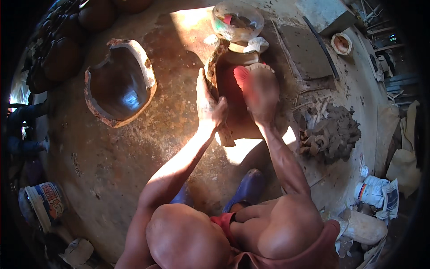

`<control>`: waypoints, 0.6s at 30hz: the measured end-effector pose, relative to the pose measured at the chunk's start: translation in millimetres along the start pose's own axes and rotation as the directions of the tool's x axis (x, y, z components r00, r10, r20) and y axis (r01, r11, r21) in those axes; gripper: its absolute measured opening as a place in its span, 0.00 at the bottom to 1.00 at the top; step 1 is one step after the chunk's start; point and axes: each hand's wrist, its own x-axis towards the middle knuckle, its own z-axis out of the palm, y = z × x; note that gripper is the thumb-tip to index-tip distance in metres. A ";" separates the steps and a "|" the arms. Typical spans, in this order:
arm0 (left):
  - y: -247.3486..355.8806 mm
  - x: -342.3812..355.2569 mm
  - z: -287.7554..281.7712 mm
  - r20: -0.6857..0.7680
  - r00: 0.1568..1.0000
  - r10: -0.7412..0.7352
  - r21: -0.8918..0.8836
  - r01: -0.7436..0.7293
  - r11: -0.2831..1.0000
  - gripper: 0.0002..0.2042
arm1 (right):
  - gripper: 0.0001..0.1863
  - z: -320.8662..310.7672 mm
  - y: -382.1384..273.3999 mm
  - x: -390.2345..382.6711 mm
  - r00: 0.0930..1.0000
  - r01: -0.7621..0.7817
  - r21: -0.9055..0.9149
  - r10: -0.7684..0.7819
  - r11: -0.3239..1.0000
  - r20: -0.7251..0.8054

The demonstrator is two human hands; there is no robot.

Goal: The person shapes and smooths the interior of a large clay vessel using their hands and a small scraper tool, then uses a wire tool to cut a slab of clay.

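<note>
the brown clay shell lies at the upper centre of the frame, just above my knees, its hollow turned up toward me and its long axis seeming to run up and down the frame. my left hand is at its left rim: the fingers are clamped there, the thumb over the inner side and the others stretched along the outside. my right hand is over the right part of the hollow, so the open middle of the shell lies to the left of those fingers and to the right of my left thumb. the right hand is blurred, with a red ridged thing showing at its left edge; i cannot tell whether its fingers are apart or gripping that thing. by my judgement, this sideways gap across the hollow matters most, with the left hand nearer the left rim and the right hand nearer the far right side.
</note>
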 end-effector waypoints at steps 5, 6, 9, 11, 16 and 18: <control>2.5 -0.5 -4.2 0.031 0.999 0.025 -0.122 -0.021 0.992 0.47 | 0.20 -37.0 3.0 7.8 0.942 -0.116 0.012 0.106 0.993 0.320; 4.7 0.6 -6.8 0.030 0.999 0.025 -0.112 -0.022 0.994 0.47 | 0.20 -46.6 -11.5 2.0 0.966 -0.121 0.079 0.099 0.990 0.241; 13.0 -7.1 -2.9 0.040 0.998 -0.049 -0.106 0.053 0.993 0.47 | 0.18 -53.5 2.9 -23.8 0.986 -0.135 0.196 0.111 0.971 0.126; 13.5 -8.1 -0.6 0.036 0.998 -0.047 -0.178 0.053 0.983 0.45 | 0.16 -50.5 19.3 -32.7 0.863 -0.305 0.118 0.222 0.945 0.453; 10.4 -0.4 -19.1 0.013 0.988 -0.153 -0.236 0.151 0.960 0.43 | 0.16 -83.1 -23.4 -24.6 0.977 -0.176 0.474 0.094 0.863 0.192; 14.0 0.6 -16.1 0.020 0.985 -0.173 -0.255 0.173 0.951 0.40 | 0.14 -67.5 -12.5 -31.6 0.907 -0.377 0.548 0.178 0.746 0.381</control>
